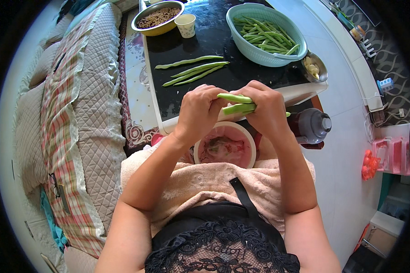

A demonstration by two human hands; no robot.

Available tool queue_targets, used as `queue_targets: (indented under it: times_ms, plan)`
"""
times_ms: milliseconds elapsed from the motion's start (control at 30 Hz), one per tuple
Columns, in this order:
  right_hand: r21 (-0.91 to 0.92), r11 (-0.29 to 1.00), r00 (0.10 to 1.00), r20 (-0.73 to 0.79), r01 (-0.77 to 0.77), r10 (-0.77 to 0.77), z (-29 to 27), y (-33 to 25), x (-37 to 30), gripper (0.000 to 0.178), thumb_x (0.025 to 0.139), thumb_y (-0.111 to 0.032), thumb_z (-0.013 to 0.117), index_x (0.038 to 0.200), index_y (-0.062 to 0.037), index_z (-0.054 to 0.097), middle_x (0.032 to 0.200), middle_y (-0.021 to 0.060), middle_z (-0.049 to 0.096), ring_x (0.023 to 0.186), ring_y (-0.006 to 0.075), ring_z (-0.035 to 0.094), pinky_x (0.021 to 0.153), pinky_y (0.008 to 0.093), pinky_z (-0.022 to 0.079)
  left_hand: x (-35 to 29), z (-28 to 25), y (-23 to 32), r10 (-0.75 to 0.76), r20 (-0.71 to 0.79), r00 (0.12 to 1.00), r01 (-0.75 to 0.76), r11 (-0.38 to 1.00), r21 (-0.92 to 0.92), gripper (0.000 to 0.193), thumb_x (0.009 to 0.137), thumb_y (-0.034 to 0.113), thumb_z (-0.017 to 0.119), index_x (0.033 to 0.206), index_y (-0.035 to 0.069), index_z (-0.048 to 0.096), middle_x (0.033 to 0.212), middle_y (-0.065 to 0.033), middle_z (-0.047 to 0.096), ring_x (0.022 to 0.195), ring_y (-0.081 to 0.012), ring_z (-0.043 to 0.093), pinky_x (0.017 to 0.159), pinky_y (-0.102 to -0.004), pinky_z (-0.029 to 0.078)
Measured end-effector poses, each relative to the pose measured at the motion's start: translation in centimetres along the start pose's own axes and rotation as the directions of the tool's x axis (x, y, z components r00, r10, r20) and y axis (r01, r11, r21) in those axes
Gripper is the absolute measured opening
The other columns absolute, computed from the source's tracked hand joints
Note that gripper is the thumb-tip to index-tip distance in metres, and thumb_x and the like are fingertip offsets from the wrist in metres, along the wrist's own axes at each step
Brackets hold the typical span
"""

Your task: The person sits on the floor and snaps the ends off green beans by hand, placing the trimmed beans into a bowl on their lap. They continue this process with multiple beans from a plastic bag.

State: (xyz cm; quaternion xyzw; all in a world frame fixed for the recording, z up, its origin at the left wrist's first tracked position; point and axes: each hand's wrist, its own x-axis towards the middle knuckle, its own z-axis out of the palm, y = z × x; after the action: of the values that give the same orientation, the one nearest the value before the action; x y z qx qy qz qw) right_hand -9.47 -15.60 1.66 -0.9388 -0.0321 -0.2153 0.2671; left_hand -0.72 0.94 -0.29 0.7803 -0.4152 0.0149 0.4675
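My right hand [266, 107] is closed round green beans [238, 108], whose pale ends point left out of the fist. A bean tip shows past its far side. My left hand [198, 109] is closed, thumb and fingers pinched at the end of the upper bean; its fingertips are partly hidden. Both hands are above the table's near edge. Below them stands a bin [225, 150] with a white rim and pink lining, scraps inside. Beyond my hands, 3 long green beans [196, 72] lie side by side on the black tabletop [205, 43].
At the back right sits a light blue basket [264, 59] of green beans, beside a metal bowl [321, 68] with pale pieces. A bowl of brown grains [157, 22] and a paper cup [185, 26] stand back left. A dark flask [314, 125] is right; a quilted sofa [91, 113] left.
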Motion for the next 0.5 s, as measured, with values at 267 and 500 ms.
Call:
queue_targets:
  times_ms: [267,500]
  plan:
    - [0.761,0.588,0.883,-0.044,-0.273,0.467,0.7,-1.0,0.2,0.013,0.081,-0.012,0.075,0.091,-0.0053,0.072,0.072,0.0047,0.067,0.059,0.0091,0.056,0.053,0.0234,0.043,-0.4,1.4,-0.4,-0.305,0.214,0.928,0.36,0.584,-0.728,0.014,0.092,0.007,0.063,0.097,-0.004,0.07,0.085,-0.0045,0.069,0.078,-0.0086,0.063,0.073,-0.0229,0.053]
    - [0.994,0.043,0.802,-0.108,0.102,0.588,-2.6,4.5,0.4,0.034,0.091,-0.03,0.067,0.112,-0.0047,0.057,0.092,0.0071,0.067,0.066,0.0073,0.051,0.052,0.0187,0.043,-1.5,1.7,-1.5,-0.301,0.574,0.761,0.334,0.941,0.051,0.027,0.074,0.008,0.077,0.101,0.008,0.073,0.091,-0.0071,0.068,0.08,-0.0169,0.065,0.074,-0.0309,0.053]
